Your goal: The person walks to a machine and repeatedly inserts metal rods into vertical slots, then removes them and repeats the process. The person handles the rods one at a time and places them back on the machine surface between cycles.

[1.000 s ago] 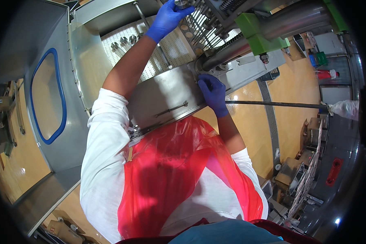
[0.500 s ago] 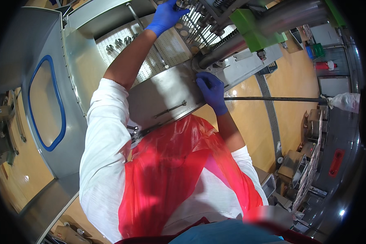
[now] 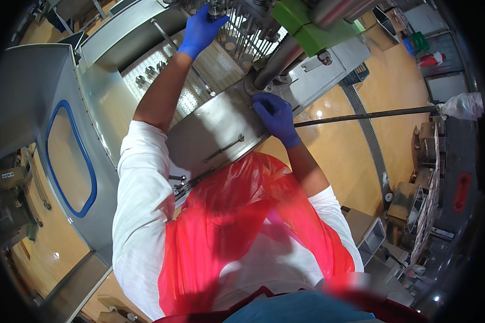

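My left hand [image 3: 201, 33], in a blue glove, reaches to the top of the view. Its thumb and fingers close round a shiny round metal fitting [image 3: 216, 9] on the machine; the fingertips are partly hidden. My right hand [image 3: 276, 116], also blue-gloved, rests on the steel housing [image 3: 215, 124] beside the base of a thick metal post [image 3: 275, 67]. Its fingers are loosely bent, with a gap by the thumb and nothing visible in it. Several small metal fittings [image 3: 150, 74] stand on a white perforated plate [image 3: 221, 67] near my left forearm.
A green block [image 3: 302, 27] clamps round the post above my right hand. A thin metal rod [image 3: 180, 54] crosses the perforated plate. At left is a steel panel with a blue-edged opening [image 3: 49, 145]. A black hose [image 3: 361, 116] runs right over the tan floor [image 3: 334, 167].
The whole view has shifted slightly, and the machine and both hands appear a little further left. My left hand keeps its hold on the fitting; my right hand stays on the housing.
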Demonstrator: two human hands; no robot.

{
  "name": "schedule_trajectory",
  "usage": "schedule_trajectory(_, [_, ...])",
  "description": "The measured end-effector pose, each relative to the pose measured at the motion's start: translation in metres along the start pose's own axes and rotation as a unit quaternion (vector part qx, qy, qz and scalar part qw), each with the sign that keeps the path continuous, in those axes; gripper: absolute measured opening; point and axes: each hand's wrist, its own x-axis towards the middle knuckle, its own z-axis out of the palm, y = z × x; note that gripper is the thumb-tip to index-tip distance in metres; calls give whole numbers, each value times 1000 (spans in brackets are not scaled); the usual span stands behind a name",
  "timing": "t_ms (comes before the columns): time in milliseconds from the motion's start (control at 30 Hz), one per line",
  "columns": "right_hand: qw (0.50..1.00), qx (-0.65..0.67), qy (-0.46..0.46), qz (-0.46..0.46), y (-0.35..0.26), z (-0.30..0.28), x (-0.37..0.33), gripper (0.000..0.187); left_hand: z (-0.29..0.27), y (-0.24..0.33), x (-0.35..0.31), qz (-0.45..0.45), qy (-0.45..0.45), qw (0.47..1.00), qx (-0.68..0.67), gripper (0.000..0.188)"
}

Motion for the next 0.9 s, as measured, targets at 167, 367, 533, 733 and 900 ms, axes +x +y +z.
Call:
schedule_trajectory(167, [1000, 9, -6, -4, -4, -1, 1, 29, 14, -27, 10, 18, 34, 999, -8, 54])
schedule_trajectory(367, [1000, 16, 7, -16, -3, 0, 0, 29, 18, -20, 10, 11, 40, 999, 29, 48])
schedule_trajectory(533, [1000, -8, -14, -10, -9, 2, -3, 26, 23, -27, 0, -35, 61, 994, 82, 46])
schedule_trajectory(733, [1000, -25, -18, 3, -10, 6, -3, 29, 18, -25, 10, -48, 33, 989, 134, 54])
schedule_trajectory(900, [999, -34, -2, -4, -13, 3, -7, 32, 23, -22, 12, 5, 26, 995, 99, 45])
